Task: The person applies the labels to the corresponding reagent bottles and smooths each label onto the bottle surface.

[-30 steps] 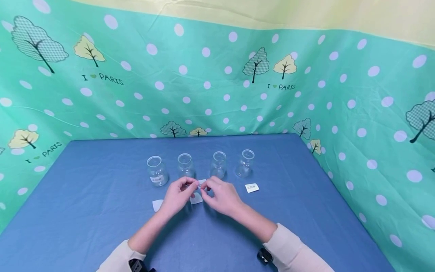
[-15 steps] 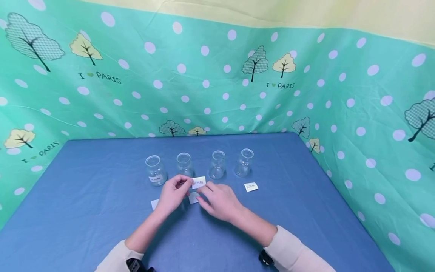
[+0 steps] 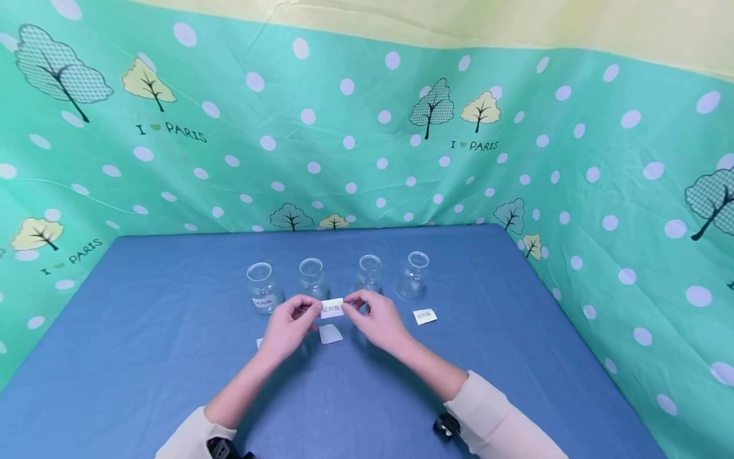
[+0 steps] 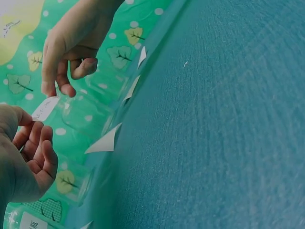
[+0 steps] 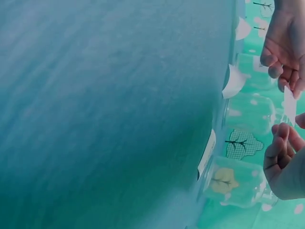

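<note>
Both hands hold a small white label [image 3: 332, 308] with printed characters up in front of the jars. My left hand [image 3: 289, 325] pinches its left end, and my right hand [image 3: 375, 320] pinches its right end. In the left wrist view the label [image 4: 45, 109] stretches between the fingertips of the two hands. Behind the hands stands a clear glass jar [image 3: 312, 275]. To its left is another glass jar [image 3: 260, 280] bearing a similar label [image 3: 264, 301]. A white paper piece [image 3: 330, 334] without visible print lies just below the held label.
Two more glass jars, one behind my right hand [image 3: 369, 271] and one farther right [image 3: 413, 277], continue the row. A printed label [image 3: 425, 316] lies on the blue tablecloth [image 3: 355, 408] at right. Another white paper [image 3: 259, 342] is mostly hidden by my left hand.
The label has turned from partly covered by the fingers to face-on. My right hand, apart from its edge half a second ago, now grips its right end.
</note>
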The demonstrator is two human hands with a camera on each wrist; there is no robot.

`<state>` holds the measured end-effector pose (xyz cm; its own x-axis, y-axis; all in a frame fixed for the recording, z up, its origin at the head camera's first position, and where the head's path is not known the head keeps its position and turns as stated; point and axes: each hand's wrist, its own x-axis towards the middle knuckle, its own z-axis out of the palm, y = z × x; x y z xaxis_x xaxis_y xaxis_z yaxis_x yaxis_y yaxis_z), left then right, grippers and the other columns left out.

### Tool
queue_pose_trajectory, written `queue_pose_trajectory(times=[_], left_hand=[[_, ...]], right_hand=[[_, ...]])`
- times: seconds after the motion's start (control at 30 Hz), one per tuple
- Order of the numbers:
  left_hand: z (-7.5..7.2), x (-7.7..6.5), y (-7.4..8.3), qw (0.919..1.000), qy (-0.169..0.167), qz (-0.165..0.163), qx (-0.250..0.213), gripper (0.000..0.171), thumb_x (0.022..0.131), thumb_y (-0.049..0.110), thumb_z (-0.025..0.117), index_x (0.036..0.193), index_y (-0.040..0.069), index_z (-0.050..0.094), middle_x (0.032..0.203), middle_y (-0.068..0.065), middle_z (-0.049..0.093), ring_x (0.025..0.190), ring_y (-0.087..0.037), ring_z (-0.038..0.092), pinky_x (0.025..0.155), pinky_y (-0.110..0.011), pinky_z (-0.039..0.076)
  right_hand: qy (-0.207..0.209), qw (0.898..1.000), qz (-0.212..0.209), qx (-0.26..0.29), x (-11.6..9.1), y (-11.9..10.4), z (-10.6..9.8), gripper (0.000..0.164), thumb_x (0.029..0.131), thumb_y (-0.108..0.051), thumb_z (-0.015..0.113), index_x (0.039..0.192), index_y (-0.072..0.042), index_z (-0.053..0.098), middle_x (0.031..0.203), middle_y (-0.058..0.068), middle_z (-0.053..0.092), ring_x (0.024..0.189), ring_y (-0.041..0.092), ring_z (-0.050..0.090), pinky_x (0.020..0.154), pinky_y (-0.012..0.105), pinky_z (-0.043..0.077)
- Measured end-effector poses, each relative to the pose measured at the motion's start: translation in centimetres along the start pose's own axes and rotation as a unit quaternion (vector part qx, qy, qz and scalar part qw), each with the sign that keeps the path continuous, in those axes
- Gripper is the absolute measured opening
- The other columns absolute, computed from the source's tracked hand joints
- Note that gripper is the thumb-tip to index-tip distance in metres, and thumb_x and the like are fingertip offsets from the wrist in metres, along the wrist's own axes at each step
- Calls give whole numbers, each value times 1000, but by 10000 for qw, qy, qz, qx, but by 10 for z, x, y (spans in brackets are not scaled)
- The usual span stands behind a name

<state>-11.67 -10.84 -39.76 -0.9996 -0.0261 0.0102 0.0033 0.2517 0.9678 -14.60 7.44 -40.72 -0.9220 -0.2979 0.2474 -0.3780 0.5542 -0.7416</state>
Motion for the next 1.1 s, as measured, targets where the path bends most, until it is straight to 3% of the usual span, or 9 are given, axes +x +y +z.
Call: queue_pose_trajectory(times=[0.3,0.53,0.77,1.1], left_hand=[[-3,9,-25,9996,40,168,219,18,86,18,67,95,3,67,75,-16,64,58,-10,56,54,-21,46],[-5,10,-27,9953,255,338,870,18,81,20,73,91,5,69,74,-6,66,58,-6,52,53,-19,44],[-7,14,-31,9838,626,621,1561,17,81,22,73,87,7,71,77,-5,69,60,-6,53,54,-19,44],[-13,17,-33,9789,731,579,1818,18,83,24,71,87,6,72,79,-6,69,62,-7,55,57,-19,44]], right_hand=[[-115,9975,443,542,6,-6,3,10,84,-18,69,87,-9,69,80,5,68,61,19,53,53,18,41],[-342,9975,453,427,7,-3,7,10,85,-22,69,87,-12,69,80,1,68,60,15,50,52,18,39],[-415,9984,319,229,15,-1,11,12,85,-23,69,87,-12,69,78,0,67,58,7,46,53,18,39],[-477,9979,261,342,26,2,22,14,85,-22,68,88,-8,69,77,4,67,56,7,48,51,17,40]])
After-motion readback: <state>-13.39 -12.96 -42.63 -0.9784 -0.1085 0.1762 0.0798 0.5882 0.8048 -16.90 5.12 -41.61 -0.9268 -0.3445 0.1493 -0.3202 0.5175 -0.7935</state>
